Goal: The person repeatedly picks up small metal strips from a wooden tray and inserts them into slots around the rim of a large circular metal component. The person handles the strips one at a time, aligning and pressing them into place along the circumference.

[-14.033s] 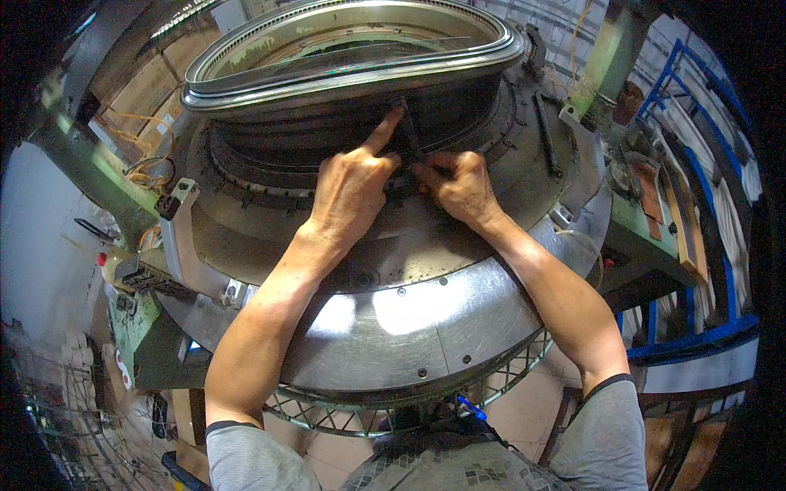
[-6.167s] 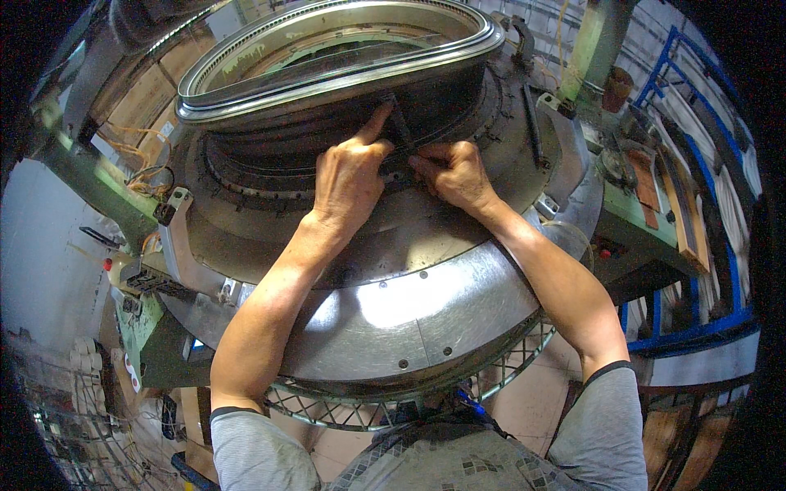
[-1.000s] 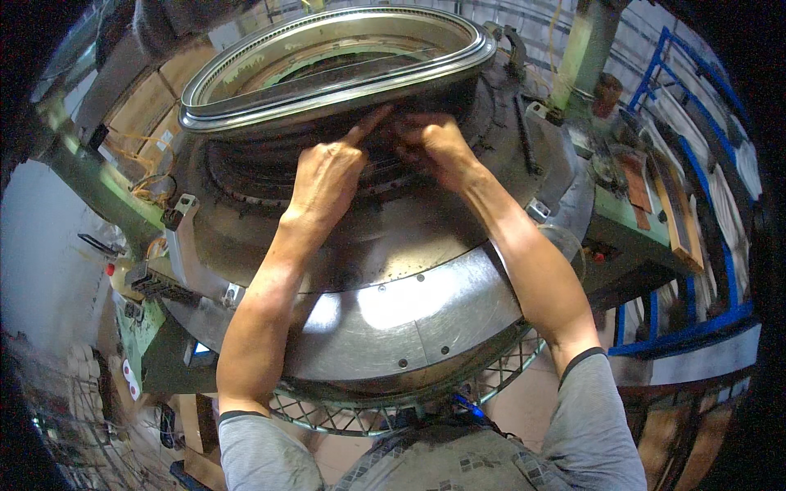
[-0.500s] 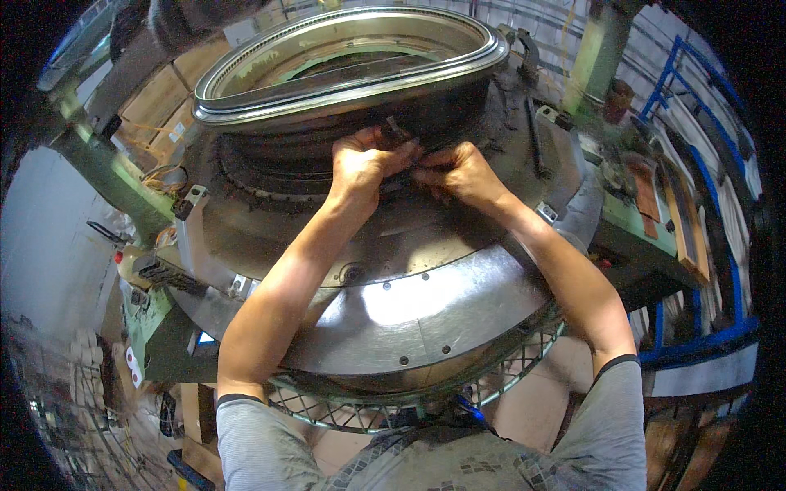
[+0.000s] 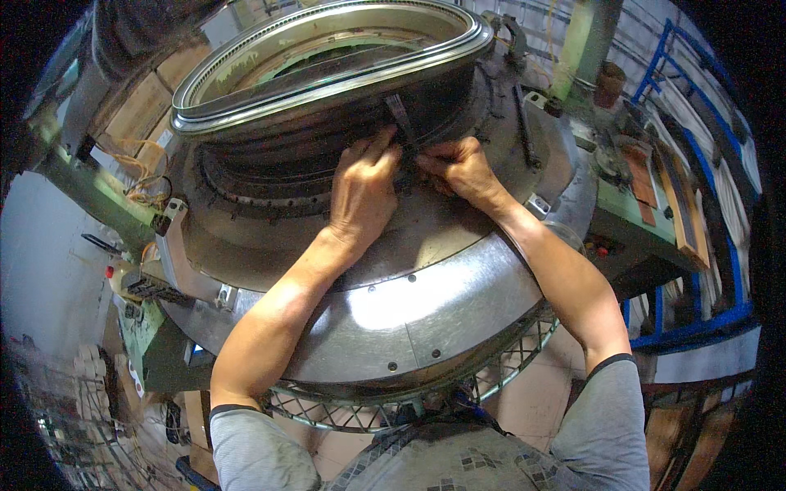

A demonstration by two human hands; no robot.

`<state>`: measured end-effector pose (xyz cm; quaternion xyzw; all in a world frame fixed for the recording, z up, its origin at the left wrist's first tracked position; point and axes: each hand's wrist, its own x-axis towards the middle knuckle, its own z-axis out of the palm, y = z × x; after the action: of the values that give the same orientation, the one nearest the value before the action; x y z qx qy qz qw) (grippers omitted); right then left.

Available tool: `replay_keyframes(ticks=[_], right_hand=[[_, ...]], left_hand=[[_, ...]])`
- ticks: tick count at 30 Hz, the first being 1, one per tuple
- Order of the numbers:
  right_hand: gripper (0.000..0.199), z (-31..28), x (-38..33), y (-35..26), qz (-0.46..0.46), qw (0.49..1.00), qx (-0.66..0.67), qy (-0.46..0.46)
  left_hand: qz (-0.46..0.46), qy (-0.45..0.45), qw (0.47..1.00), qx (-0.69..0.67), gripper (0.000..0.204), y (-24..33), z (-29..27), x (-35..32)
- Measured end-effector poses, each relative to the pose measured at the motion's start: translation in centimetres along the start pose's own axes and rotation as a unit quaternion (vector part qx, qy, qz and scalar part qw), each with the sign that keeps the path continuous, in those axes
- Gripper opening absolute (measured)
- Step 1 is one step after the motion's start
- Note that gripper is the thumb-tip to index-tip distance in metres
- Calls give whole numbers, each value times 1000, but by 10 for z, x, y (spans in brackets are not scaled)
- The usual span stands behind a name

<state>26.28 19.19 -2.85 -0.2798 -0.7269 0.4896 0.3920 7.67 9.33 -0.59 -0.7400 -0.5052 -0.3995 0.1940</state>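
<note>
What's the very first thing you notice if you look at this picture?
A huge round grey metal machine fills the middle, with a shiny oval metal ring on top. Right below that ring, the left hand and the right hand meet at a narrow dark metal strip on the machine's dark side wall. Blue metal railings curve along the right edge.

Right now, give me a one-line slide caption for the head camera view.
Both hands, left hand and right hand, press a dark strip against the wall of a large round metal machine.

Both hands' fingers (image 5: 385,143) hide where the dark strip (image 5: 399,110) meets the ring's base.
</note>
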Motion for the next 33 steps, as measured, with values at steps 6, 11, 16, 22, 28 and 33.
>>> replay_keyframes(ticks=[6,11,16,22,28,33], right_hand=[[18,-2,3,2,3,999,-44,0],[20,-1,4,2,-19,998,-60,6],[20,-1,2,-2,-9,998,-59,5],[18,1,1,-4,-19,999,-43,12],[16,2,0,-5,-38,998,-45,12],[14,1,1,-5,-40,998,-44,7]], left_hand=[[13,-6,998,54,39,7,5,0],[21,17,997,78,36,8,6,-1],[7,-19,997,76,38,8,3,-1],[8,-15,996,85,37,7,3,0],[4,-32,996,85,38,7,1,0],[10,0,997,82,31,8,3,2]])
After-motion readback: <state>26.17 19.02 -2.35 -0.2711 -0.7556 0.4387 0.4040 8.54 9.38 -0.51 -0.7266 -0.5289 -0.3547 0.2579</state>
